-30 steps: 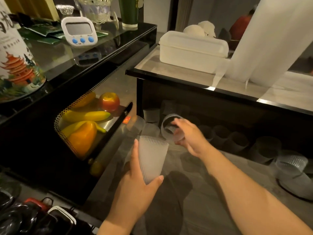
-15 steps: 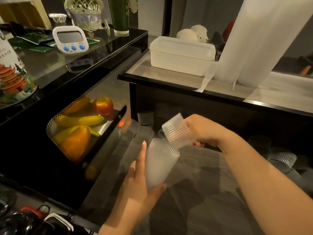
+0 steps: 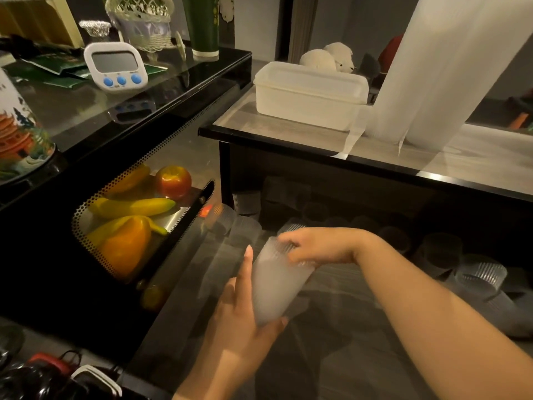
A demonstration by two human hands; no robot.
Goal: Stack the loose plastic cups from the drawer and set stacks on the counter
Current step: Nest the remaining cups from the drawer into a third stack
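My left hand (image 3: pixel 236 321) grips a stack of frosted ribbed plastic cups (image 3: pixel 277 287), tilted with the rim up and to the left. On top of that rim my right hand (image 3: pixel 320 245) presses a cup down into the stack, fingers closed over it. Both hands hover above the open drawer (image 3: pixel 346 327), whose grey floor shows below. Several loose cups (image 3: pixel 478 280) lie on their sides at the drawer's right and back. Beyond the drawer, the counter (image 3: pixel 288 131) carries two tall cup stacks (image 3: pixel 450 70).
A white lidded box (image 3: pixel 308 95) sits on the counter beside the tall stacks. To the left, a perforated metal tray (image 3: pixel 86 209) holds an orange pepper, yellow peppers and an apple. A white timer (image 3: pixel 115 67) stands on the black glass shelf (image 3: pixel 161 90).
My right hand lifted a loose cup out of the drawer, carried it toward the stack in my left hand, and now pushes it into the top.
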